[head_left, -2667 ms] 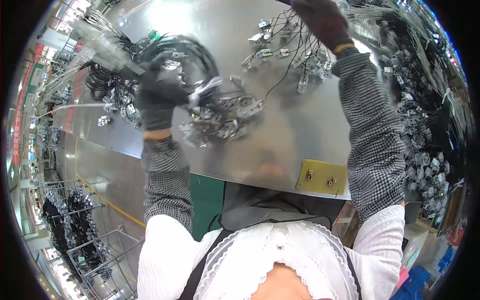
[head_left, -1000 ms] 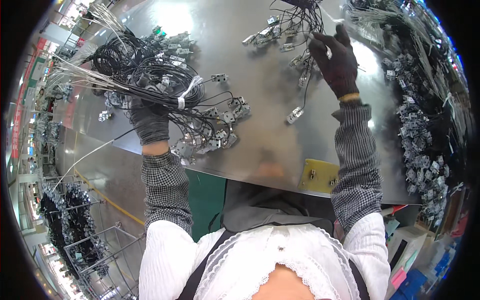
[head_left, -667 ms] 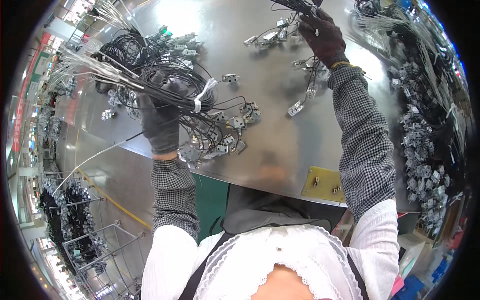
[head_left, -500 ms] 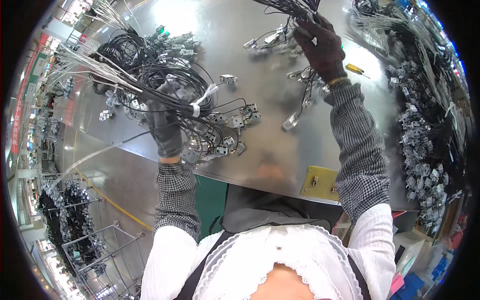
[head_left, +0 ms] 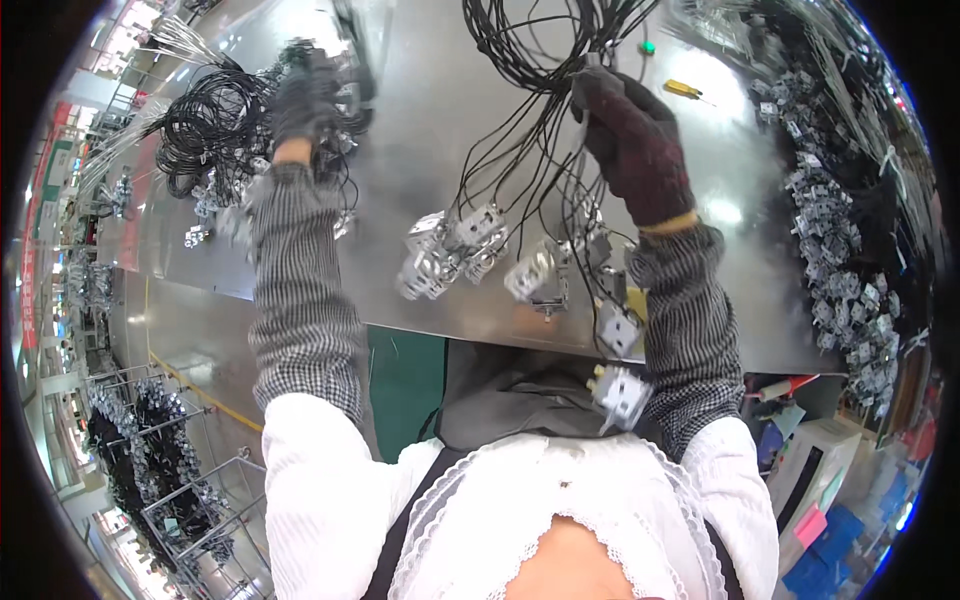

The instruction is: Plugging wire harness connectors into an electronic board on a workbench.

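My right hand point(head_left: 635, 140), in a dark maroon work glove, is closed around a bundle of black cables point(head_left: 540, 125). Loops of the cable spread beyond the fingers. From the near end hang several silvery metal connectors point(head_left: 480, 225), spread above the table, and the lowest connector point(head_left: 620, 395) dangles past the near edge in front of my apron. My left hand point(head_left: 305, 95), in a dark grey glove, reaches to the far left beside a pile of coiled black cables point(head_left: 215, 120). Motion smears its fingers, so what they hold is unclear.
A yellow-handled screwdriver point(head_left: 683, 89) and a small green piece point(head_left: 647, 47) lie beyond my right hand. Along the right side runs a long heap of cables with metal connectors point(head_left: 835, 240). A wheeled rack point(head_left: 190, 500) hung with similar cables stands at the lower left.
My left hand has left the white-tied bundle's former place and moved away from me. My right hand has come nearer with its cable bundle, whose connectors now hang toward my body.
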Action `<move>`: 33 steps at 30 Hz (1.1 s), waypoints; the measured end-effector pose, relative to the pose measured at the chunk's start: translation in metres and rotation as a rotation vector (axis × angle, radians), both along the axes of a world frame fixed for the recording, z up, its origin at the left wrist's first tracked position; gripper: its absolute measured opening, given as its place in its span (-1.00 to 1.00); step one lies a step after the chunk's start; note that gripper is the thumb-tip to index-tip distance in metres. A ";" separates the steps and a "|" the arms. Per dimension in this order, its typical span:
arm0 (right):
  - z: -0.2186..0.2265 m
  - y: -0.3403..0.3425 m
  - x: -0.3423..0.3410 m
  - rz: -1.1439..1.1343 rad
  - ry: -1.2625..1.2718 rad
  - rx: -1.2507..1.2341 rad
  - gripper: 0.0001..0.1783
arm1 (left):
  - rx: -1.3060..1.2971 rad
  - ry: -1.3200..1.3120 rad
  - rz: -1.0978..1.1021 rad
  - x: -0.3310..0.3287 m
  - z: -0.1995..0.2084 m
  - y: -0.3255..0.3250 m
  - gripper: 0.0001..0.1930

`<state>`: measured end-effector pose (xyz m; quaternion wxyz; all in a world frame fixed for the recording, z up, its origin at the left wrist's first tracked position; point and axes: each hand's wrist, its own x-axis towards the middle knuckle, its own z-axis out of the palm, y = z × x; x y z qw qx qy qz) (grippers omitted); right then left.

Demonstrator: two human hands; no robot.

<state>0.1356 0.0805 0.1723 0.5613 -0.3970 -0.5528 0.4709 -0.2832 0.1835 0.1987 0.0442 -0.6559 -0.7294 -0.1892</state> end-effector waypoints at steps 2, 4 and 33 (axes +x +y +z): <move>-0.021 0.006 0.004 -0.002 0.175 -0.407 -0.61 | -0.221 -0.081 0.138 0.037 -0.012 0.007 -0.46; -0.058 -0.004 0.020 -0.080 0.121 -0.447 -0.60 | 0.026 0.066 0.003 0.081 -0.011 -0.008 -0.52; -0.129 -0.212 0.096 -0.344 -0.300 0.017 -0.66 | 0.265 -0.318 -0.689 0.165 -0.168 -0.202 -0.62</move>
